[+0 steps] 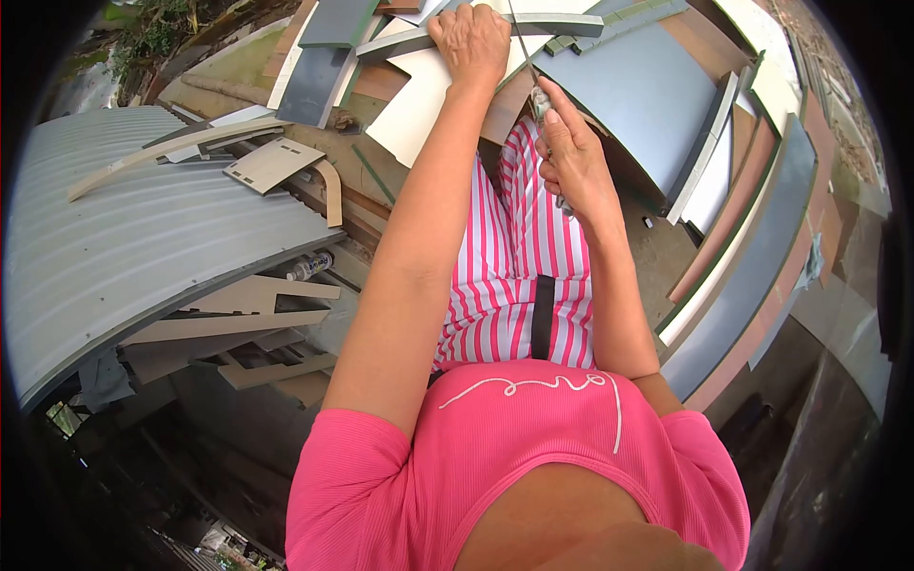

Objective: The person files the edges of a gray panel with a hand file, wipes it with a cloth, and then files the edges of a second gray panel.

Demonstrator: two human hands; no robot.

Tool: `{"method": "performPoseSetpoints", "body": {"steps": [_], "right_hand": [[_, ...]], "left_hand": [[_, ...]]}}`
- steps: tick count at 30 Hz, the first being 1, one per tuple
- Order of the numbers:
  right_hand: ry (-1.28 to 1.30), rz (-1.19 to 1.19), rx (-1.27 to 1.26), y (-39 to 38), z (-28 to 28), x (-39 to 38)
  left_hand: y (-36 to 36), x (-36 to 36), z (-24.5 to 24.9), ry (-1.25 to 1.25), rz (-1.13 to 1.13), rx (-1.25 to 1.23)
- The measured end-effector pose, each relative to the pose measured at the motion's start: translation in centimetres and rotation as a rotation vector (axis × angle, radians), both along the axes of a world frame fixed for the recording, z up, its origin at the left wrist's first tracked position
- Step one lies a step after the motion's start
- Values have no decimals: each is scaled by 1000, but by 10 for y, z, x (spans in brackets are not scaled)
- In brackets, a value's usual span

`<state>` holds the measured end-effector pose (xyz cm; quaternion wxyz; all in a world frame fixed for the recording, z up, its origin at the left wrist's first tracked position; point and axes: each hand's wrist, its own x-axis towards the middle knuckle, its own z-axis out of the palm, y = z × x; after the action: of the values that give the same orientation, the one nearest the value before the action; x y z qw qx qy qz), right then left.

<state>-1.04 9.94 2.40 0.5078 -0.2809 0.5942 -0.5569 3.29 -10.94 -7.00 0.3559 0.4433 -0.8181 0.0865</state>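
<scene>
A long narrow grey strip [557, 23] lies across the boards at the top of the view. My left hand [470, 44] is closed over this strip near its middle, knuckles up. My right hand [573, 157] is wrapped round the handle of a thin-bladed tool [542, 99], held above my knees. Its blade points up and away, crossing the strip just right of my left hand. Whether the blade touches the strip cannot be made out. Under both hands lie a cream board [409, 119] and a large blue-grey board [624, 105].
Corrugated metal sheeting [143, 219] spreads over the left side. Cut board pieces [274, 166] lie beside it, with a bottle [310, 265] below them. Long curved-looking panels [762, 276] stand at the right. Small green-edged pieces [628, 17] lie at the top.
</scene>
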Motion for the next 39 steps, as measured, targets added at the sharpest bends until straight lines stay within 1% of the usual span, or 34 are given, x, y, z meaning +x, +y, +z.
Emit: {"method": "performPoseSetpoints", "body": {"steps": [3,5,6,8,9,10,12,13,15,19,21,22,23,24,25,26,28,29,31,32,33,35,36,37,38,39], "right_hand": [[-56,17,18,0,-1,3],[-27,0,-4,-4,-6,10],[1,-5,25,-6,-8,15],[68,-6,26,-10,-30,23],[90,-21,4,-11,-32,24],[92,-19,1,-11,-18,20],[-106,31,36,-4,15,5],[-127,43,46,-4,24,2],[-86,48,38,0,20,-2],[-76,35,59,-4,2,13],[257,47,103,-11,-30,19],[527,16,38,-13,-46,22],[521,6,21,-12,-59,22],[636,-33,-63,-13,-82,19],[747,-70,-145,-17,-87,18],[744,-71,-143,-14,-93,18],[543,5,-27,-14,-70,19],[548,4,-28,-16,-58,16],[350,87,108,-18,-31,14],[398,113,117,-20,-18,11],[399,107,114,-21,-22,9],[681,80,-5,-21,-32,3],[540,205,284,-21,-11,2],[544,200,285,-13,-19,3],[600,136,139,-4,-38,5],[650,76,-9,-1,-41,9]], "left_hand": [[6,2,4,11,-40,-27],[8,0,4,44,-34,1],[5,-2,2,38,-15,35],[3,-3,-1,44,-20,9],[1,-3,-1,44,-20,-22],[0,-4,1,46,-18,-25],[5,-1,1,23,-24,31],[9,0,0,20,-24,36],[7,-3,4,16,-68,78],[6,-2,1,25,-62,43],[5,-5,3,31,-3,-18],[4,-5,3,12,-9,82],[3,-6,3,17,-15,77],[3,-6,3,17,-17,107],[3,-5,3,14,-16,139],[3,-3,2,10,-18,141],[4,-4,2,-20,-8,142],[3,-6,3,-15,-9,140],[3,-6,-2,15,-1,130],[2,-5,-5,12,-3,131],[0,-5,-5,4,19,103],[-2,-6,-7,3,34,75],[-2,-6,-4,9,30,50],[-2,-6,-2,15,29,25],[-1,-7,0,8,29,105],[-5,-8,-3,9,33,102]]}}
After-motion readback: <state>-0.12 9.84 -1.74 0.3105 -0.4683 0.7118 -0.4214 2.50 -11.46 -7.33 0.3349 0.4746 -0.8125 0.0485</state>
